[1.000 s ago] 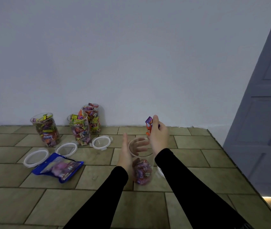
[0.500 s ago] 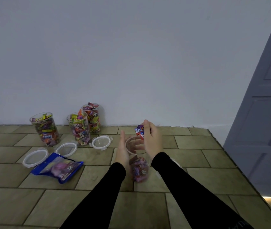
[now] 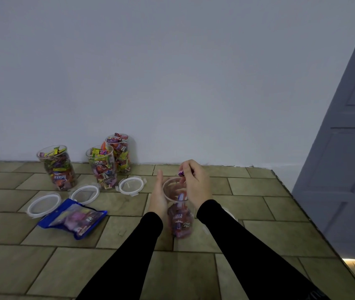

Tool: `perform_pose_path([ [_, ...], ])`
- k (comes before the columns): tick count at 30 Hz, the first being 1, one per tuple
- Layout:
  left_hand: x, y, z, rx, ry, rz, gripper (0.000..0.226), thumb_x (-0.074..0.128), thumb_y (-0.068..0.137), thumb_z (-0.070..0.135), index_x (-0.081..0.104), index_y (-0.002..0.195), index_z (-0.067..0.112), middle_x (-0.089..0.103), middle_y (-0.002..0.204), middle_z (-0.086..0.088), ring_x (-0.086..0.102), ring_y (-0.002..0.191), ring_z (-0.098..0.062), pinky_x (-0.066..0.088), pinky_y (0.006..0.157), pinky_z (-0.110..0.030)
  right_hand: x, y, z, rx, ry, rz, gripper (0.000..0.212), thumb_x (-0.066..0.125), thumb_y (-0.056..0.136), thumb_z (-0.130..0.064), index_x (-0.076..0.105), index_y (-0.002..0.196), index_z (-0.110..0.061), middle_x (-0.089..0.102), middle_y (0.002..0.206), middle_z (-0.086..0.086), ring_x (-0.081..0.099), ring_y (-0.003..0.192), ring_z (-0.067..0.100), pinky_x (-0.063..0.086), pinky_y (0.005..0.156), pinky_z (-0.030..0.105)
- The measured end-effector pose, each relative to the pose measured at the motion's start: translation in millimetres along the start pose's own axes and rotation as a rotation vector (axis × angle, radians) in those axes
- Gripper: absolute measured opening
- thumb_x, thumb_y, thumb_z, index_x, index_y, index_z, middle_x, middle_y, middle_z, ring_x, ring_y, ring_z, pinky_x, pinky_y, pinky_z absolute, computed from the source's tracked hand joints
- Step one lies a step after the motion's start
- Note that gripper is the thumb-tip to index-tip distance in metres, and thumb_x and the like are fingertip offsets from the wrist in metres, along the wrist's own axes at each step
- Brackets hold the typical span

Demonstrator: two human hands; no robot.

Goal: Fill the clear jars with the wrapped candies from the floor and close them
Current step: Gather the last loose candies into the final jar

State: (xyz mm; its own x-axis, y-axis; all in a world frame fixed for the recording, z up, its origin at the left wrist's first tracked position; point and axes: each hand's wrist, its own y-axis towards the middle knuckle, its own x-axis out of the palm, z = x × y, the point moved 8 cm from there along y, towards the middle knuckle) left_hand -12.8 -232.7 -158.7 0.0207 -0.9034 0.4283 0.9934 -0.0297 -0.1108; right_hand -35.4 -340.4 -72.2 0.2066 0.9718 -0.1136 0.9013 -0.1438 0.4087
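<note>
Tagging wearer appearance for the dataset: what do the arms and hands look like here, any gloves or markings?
Both arms wear plain, close-fitting black long sleeves that end at the wrists. The left hand and right hand are bare: no gloves, and no rings, watch or markings that I can make out.

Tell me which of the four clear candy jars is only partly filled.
The clear plastic jar between the hands, steadied by the left hand. Candies fill only its lower part, while the three clear jars by the wall are packed to their rims.
</note>
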Motion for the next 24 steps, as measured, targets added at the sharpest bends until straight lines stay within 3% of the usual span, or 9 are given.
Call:
perform_pose_path([
  [2, -0.4, -2.1, 3.3, 0.037, 0.039, 0.001, 0.074, 0.039, 0.082, 0.069, 0.077, 0.089, 0.005, 0.072, 0.094, -0.02, 0.067, 0.082, -0.028, 0.044, 0.079, -0.038, -0.3, -0.6, 0.9, 0.003, 0.029, -0.008, 0.028, 0.046, 0.098, -0.013, 0.056, 0.073, -0.02, 0.056, 0.063, -0.011, 0.055, 0.061, 0.014, 0.05, 0.064, 0.045],
  [5, -1.8, -2.6, 5.4, 0.045, 0.067, 0.003, 0.079, 0.035, 0.086, 0.069, 0.075, 0.097, 0.002, 0.07, 0.101, -0.024, 0.062, 0.092, -0.034, 0.039, 0.085, -0.043, -0.4, -1.5, -0.1, 0.014, 0.067, -0.023, 0.026, 0.048, 0.091, -0.005, 0.057, 0.073, -0.021, 0.054, 0.065, -0.008, 0.053, 0.058, 0.011, 0.049, 0.061, 0.04],
  [8, -1.9, -0.2, 3.3, 0.038, 0.084, 0.005, 0.078, 0.028, 0.092, 0.066, 0.072, 0.091, 0.002, 0.072, 0.082, -0.014, 0.065, 0.069, -0.022, 0.039, 0.067, -0.034, 0.3, -1.4, 3.7, 0.06, 0.065, -0.038, 0.026, 0.049, 0.079, -0.009, 0.057, 0.071, -0.032, 0.055, 0.069, -0.013, 0.055, 0.063, 0.015, 0.056, 0.065, 0.048],
  [10, -2.4, -1.0, 4.8, 0.042, 0.09, 0.017, 0.08, 0.029, 0.09, 0.068, 0.07, 0.095, 0.0, 0.071, 0.083, -0.015, 0.064, 0.067, -0.02, 0.038, 0.065, -0.033, 0.1, -2.5, 3.6, 0.054, 0.02, -0.043, 0.037, 0.045, 0.072, -0.001, 0.058, 0.074, -0.036, 0.059, 0.074, -0.017, 0.058, 0.071, 0.022, 0.055, 0.071, 0.054],
  [13, -1.2, -5.1, 8.0, 0.052, 0.033, 0.025, 0.088, 0.041, 0.081, 0.076, 0.069, 0.105, -0.005, 0.066, 0.107, -0.031, 0.063, 0.093, -0.035, 0.037, 0.084, -0.043, 2.2, -5.6, -2.8, 0.031, -0.008, -0.076, 0.046, 0.043, 0.072, 0.006, 0.06, 0.084, -0.035, 0.068, 0.082, -0.015, 0.064, 0.077, 0.029, 0.056, 0.071, 0.053],
  [15, -0.9, -8.1, 9.7, 0.059, -0.006, 0.046, 0.084, 0.047, 0.078, 0.074, 0.071, 0.103, -0.002, 0.061, 0.116, -0.034, 0.059, 0.104, -0.039, 0.034, 0.09, -0.047, 4.4, -7.9, -7.5, 0.016, -0.006, -0.11, 0.046, 0.045, 0.076, 0.007, 0.062, 0.09, -0.034, 0.073, 0.083, -0.007, 0.069, 0.078, 0.022, 0.057, 0.073, 0.05],
  [19, 2.8, -9.5, 9.8, 0.039, -0.034, 0.009, 0.073, 0.041, 0.085, 0.065, 0.073, 0.099, 0.001, 0.067, 0.109, -0.027, 0.064, 0.1, -0.034, 0.048, 0.088, -0.043, 5.7, -11.3, -15.2, -0.031, -0.015, -0.157, 0.043, 0.051, 0.08, 0.005, 0.062, 0.1, -0.031, 0.074, 0.081, 0.001, 0.071, 0.078, 0.018, 0.059, 0.074, 0.047],
  [24, 5.8, -14.7, 19.4, 0.058, 0.084, -0.045, 0.071, 0.029, 0.095, 0.058, 0.076, 0.09, 0.005, 0.072, 0.095, -0.019, 0.067, 0.091, -0.027, 0.044, 0.086, -0.04, 7.9, -11.1, -31.7, -0.099, -0.108, -0.186, 0.038, 0.051, 0.08, 0.007, 0.064, 0.102, -0.021, 0.069, 0.08, -0.003, 0.068, 0.076, 0.016, 0.058, 0.073, 0.04],
])
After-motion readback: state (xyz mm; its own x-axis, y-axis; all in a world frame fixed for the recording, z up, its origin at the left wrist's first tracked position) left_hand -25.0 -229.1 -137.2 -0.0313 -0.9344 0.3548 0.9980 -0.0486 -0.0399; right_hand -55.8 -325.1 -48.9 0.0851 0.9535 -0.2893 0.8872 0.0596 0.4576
